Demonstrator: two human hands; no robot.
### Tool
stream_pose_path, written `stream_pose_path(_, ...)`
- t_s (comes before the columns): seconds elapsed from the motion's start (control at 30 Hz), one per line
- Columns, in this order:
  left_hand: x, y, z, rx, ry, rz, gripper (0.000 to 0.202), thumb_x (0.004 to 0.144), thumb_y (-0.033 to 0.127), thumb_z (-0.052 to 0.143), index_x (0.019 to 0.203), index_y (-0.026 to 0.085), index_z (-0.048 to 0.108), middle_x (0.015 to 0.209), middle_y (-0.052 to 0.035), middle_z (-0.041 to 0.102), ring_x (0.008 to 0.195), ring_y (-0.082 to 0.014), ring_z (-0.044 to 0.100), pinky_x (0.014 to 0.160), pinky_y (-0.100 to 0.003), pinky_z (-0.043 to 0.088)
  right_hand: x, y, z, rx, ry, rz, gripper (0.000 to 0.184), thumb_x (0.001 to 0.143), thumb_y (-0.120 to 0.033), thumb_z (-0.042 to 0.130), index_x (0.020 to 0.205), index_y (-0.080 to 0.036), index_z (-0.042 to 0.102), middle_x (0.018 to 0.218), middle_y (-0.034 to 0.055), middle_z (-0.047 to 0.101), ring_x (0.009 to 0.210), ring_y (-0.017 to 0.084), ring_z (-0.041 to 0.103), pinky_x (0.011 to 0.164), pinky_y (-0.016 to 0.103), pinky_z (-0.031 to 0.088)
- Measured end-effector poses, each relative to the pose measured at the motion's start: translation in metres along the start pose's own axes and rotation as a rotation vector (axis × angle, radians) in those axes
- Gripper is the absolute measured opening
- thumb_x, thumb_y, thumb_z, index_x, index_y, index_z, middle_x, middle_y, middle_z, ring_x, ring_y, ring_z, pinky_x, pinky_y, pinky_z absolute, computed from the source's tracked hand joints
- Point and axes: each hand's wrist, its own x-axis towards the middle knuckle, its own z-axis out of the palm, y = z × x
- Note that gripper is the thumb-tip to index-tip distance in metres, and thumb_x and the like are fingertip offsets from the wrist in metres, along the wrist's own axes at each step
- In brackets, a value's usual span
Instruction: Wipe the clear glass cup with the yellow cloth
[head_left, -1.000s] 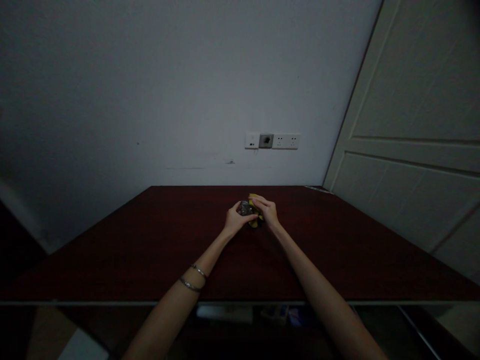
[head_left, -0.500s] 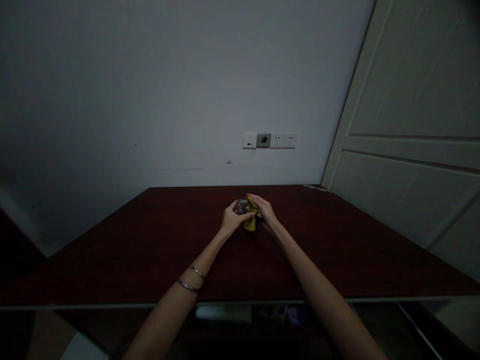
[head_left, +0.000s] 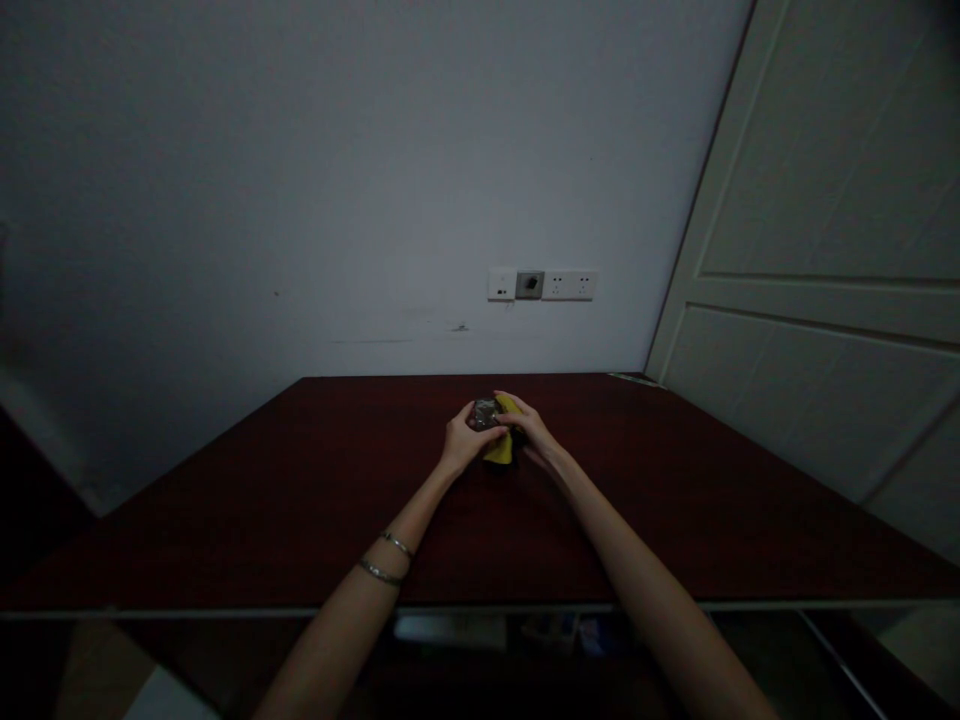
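Note:
Both my arms reach out over a dark red table. My left hand is closed around a small grey object that is too dim to identify. Two bracelets circle that forearm. My right hand pinches a yellow cloth and presses it against the grey object. The two hands touch each other above the table's far middle. Most of the grey object is hidden by my fingers.
A pale wall stands behind the table, with a row of sockets. A light panelled door stands at the right. Something flat lies at the table's far right corner. Dim items lie under the near edge.
My hands stayed in place. The yellow cloth shifted in my right hand, from hanging below the fingers to lying against the grey object. The view moved slightly.

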Motion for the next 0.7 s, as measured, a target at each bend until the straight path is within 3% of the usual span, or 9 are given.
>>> stream_pose_path(0.23, -0.001, -0.002, -0.001, 0.021, -0.041, 0.019, 0.054, 0.053, 0.033, 0.075, 0.101, 0.012, 0.059, 0.092, -0.0084, 0.065, 0.080, -0.0175, 0.061, 0.073, -0.027, 0.049, 0.000, 0.007, 0.001, 0.015, 0.007, -0.015, 0.057, 0.052, -0.020, 0.070, 0.107, -0.024, 0.056, 0.098, 0.0030, 0.064, 0.085, 0.019, 0.060, 0.075, 0.029, 0.046)
stream_pose_path(0.53, 0.000, -0.002, -0.001, -0.031, -0.055, 0.030, 0.048, 0.058, 0.030, 0.072, 0.101, 0.013, 0.058, 0.093, -0.0074, 0.064, 0.082, -0.0167, 0.060, 0.077, -0.028, 0.047, -0.002, 0.006, 0.011, 0.010, 0.116, -0.028, 0.054, 0.050, -0.023, 0.072, 0.102, -0.021, 0.058, 0.093, 0.0033, 0.065, 0.082, 0.019, 0.060, 0.076, 0.030, 0.046)
stream_pose_path(0.7, 0.001, -0.002, -0.002, -0.073, -0.187, 0.009, 0.059, 0.055, 0.030, 0.075, 0.109, 0.014, 0.054, 0.100, -0.0076, 0.062, 0.086, -0.0170, 0.059, 0.078, -0.029, 0.047, 0.003, 0.011, 0.008, 0.020, 0.189, -0.027, 0.047, 0.052, -0.028, 0.071, 0.097, -0.020, 0.061, 0.092, 0.0032, 0.066, 0.080, 0.018, 0.060, 0.074, 0.030, 0.046)
